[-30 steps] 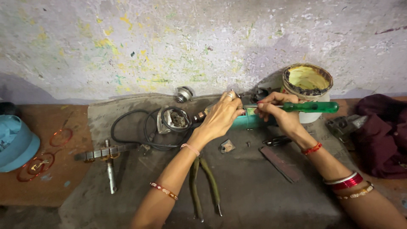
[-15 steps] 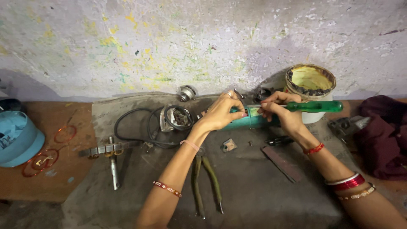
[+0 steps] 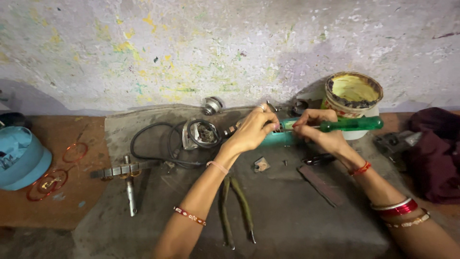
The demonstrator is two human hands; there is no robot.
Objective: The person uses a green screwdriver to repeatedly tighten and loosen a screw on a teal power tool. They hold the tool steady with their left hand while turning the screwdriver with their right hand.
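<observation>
From the head camera, your left hand (image 3: 253, 129) is curled over the near end of a teal tool housing (image 3: 280, 136) that lies on the grey mat (image 3: 297, 220) covering the desk, fingers pinched closed on it. Your right hand (image 3: 318, 128) has its grip wrapped tight round a green-handled screwdriver (image 3: 352, 124), held roughly level, its tip meeting the housing just beside your left fingertips; the exact contact point is hidden by your fingers, so I cannot tell which part it touches.

Taking the housing as your landmark: just to its left sits a grey motor casing (image 3: 200, 133) with a black cable (image 3: 148, 148) looped beyond it. Behind it and to the right stands a round tub (image 3: 353, 93) with a yellow inside. In front of it lie a small metal piece (image 3: 261, 164), a flat dark bar (image 3: 320, 184) and green-handled pliers (image 3: 237, 206). Far to its left are a blue cap (image 3: 21, 160) and copper wire coils (image 3: 75, 152). A maroon cloth (image 3: 433, 153) lies well off to its right.
</observation>
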